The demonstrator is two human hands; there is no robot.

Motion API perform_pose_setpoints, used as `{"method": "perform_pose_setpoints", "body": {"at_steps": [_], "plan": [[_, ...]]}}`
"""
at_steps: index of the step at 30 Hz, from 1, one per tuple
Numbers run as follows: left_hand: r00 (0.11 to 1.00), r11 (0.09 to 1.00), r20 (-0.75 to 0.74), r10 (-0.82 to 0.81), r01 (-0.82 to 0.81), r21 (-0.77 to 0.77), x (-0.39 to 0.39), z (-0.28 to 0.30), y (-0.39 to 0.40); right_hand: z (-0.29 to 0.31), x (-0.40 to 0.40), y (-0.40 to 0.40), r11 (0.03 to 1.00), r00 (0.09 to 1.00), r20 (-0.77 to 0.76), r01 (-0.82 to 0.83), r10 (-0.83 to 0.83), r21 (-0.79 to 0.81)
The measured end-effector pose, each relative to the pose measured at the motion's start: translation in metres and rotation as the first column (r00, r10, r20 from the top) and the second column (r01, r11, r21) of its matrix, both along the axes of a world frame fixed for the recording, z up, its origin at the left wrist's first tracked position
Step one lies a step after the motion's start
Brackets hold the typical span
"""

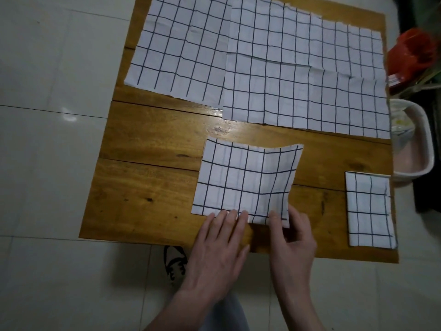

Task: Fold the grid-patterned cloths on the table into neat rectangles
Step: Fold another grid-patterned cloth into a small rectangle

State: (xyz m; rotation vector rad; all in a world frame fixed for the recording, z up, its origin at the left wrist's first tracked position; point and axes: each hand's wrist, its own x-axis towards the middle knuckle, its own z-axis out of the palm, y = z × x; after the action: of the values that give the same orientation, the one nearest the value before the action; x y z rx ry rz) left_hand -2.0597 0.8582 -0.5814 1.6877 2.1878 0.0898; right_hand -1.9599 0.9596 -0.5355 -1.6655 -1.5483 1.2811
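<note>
A half-folded white cloth with a dark grid (245,180) lies at the near middle of the wooden table (148,177). My left hand (219,247) rests flat with its fingertips on the cloth's near edge. My right hand (293,240) pinches the cloth's near right corner between thumb and fingers. A small folded grid cloth (370,211) sits at the table's near right corner. Two unfolded grid cloths lie flat at the back: one at the far left (181,48), and a larger one (307,75) overlapping its right edge.
A white plastic basin (427,144) stands on the floor off the table's right edge, with a red object (410,53) behind it. A black-and-white shoe (175,263) shows below the table's near edge. Pale floor tiles surround the table.
</note>
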Motion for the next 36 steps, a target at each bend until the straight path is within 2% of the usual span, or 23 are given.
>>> {"method": "perform_pose_setpoints", "body": {"at_steps": [6,11,16,19,23,28,32,36], "plan": [[0.999,1.000,-0.017,-0.031,0.031,0.005,-0.005,0.001,-0.003,-0.007,-0.018,-0.008,0.984,0.990,0.104,-0.105,0.091,0.142],[0.999,0.997,-0.023,0.023,-0.021,0.071,-0.018,0.002,-0.007,-0.016,-0.032,-0.009,0.929,0.971,0.169,-0.214,0.169,0.303],[0.976,0.972,-0.059,0.208,-0.200,0.122,-0.043,0.002,-0.022,-0.020,-0.047,-0.009,0.787,0.891,0.295,-0.446,0.345,0.426],[0.965,0.959,-0.065,0.256,-0.245,0.142,-0.059,-0.003,-0.030,-0.023,-0.055,-0.011,0.708,0.845,0.372,-0.529,0.385,0.469],[0.972,0.960,-0.048,0.231,-0.220,0.172,-0.068,-0.007,-0.035,-0.027,-0.065,-0.014,0.604,0.758,0.479,-0.647,0.442,0.466],[0.952,0.930,0.098,0.291,-0.305,0.205,-0.071,-0.004,-0.036,-0.034,-0.075,-0.015,0.503,0.649,0.565,-0.757,0.509,0.417],[0.899,0.878,0.260,0.352,-0.413,0.241,-0.076,-0.001,-0.037,-0.039,-0.080,-0.016,0.504,0.582,0.614,-0.801,0.533,0.323],[0.890,0.875,0.287,0.354,-0.424,0.235,-0.079,-0.002,-0.038,-0.042,-0.083,-0.017,0.543,0.554,0.640,-0.803,0.532,0.245]]}}
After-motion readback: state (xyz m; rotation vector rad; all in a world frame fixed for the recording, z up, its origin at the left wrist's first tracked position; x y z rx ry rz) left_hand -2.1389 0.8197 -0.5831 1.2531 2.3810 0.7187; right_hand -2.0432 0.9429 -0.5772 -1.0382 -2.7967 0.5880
